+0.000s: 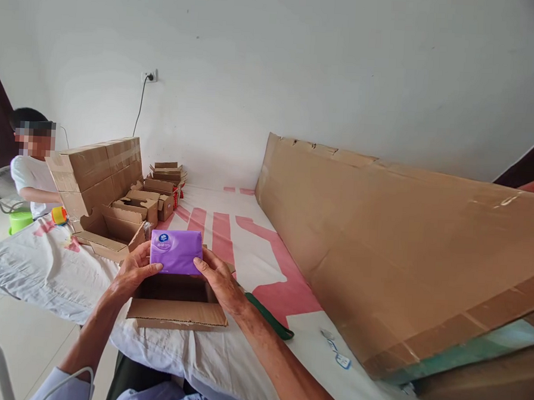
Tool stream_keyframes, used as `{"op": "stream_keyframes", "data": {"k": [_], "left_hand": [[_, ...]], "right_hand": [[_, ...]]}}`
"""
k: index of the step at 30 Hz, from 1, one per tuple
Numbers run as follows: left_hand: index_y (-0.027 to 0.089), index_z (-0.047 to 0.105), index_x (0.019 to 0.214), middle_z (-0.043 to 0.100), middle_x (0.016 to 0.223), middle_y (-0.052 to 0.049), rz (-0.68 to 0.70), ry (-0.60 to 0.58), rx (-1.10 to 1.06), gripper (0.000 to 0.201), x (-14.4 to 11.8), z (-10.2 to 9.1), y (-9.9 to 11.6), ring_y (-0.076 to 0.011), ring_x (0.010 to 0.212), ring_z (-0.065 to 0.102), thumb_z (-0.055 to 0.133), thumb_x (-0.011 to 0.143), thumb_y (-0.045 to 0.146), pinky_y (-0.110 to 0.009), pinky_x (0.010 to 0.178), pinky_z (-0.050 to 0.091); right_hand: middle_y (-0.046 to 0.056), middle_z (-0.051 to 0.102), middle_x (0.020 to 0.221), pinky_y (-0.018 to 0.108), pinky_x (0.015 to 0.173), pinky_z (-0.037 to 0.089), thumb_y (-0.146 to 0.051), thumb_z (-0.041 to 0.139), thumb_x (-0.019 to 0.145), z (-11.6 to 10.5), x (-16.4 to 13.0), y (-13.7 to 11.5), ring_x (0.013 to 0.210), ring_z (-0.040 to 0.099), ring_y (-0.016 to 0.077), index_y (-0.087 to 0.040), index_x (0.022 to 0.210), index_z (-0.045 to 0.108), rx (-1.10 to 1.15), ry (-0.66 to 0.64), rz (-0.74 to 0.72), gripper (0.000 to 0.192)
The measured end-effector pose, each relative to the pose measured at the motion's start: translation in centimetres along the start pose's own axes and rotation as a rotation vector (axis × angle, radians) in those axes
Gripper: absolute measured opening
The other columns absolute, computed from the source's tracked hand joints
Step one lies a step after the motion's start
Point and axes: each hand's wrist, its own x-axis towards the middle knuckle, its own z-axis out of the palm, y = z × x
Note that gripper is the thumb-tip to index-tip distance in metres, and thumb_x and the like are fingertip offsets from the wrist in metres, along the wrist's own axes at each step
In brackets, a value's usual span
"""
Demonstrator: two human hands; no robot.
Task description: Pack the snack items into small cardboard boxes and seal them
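A purple tissue pack [177,254] is held upright between both hands, its printed face toward me. My left hand [135,269] grips its left end, thumb on the front. Its right end is gripped by my right hand [218,276], with that thumb also on the front. Just below the pack, an open cardboard box [178,312] stands on the cloth, its front flap folded outward. The inside looks dark, and the pack and my hands hide the box's back part.
More open cardboard boxes [113,231] stand to the left, beside a stack of closed cartons [103,167]. A big cardboard panel [381,248] leans along the right. A dark green object [270,316] lies near my right forearm. Another person [36,170] sits at far left.
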Motion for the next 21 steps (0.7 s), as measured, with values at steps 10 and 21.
{"op": "stream_keyframes", "data": {"k": [10,21], "left_hand": [[0.021,0.073,0.136,0.076,0.138,-0.014,0.011,-0.022,0.025,0.071,-0.1,-0.3,-0.6,-0.0391,0.133,0.068,0.099,0.071,0.035,-0.053,0.116,0.05],[0.021,0.072,0.138,0.075,0.14,-0.015,0.032,-0.053,0.069,0.071,-0.2,-0.4,-0.7,-0.0395,0.135,0.067,0.097,0.074,0.037,-0.051,0.116,0.052]], "right_hand": [[0.006,0.076,0.138,0.052,0.122,0.046,-0.068,0.074,0.09,0.0,0.0,0.5,0.129,0.068,0.0317,-0.029,0.133,0.075,0.021,-0.019,-0.023,0.058],[0.005,0.076,0.139,0.05,0.118,0.05,-0.066,0.071,0.095,-0.3,0.0,1.2,0.129,0.068,0.0313,-0.032,0.133,0.076,-0.001,-0.044,-0.027,0.051]]}}
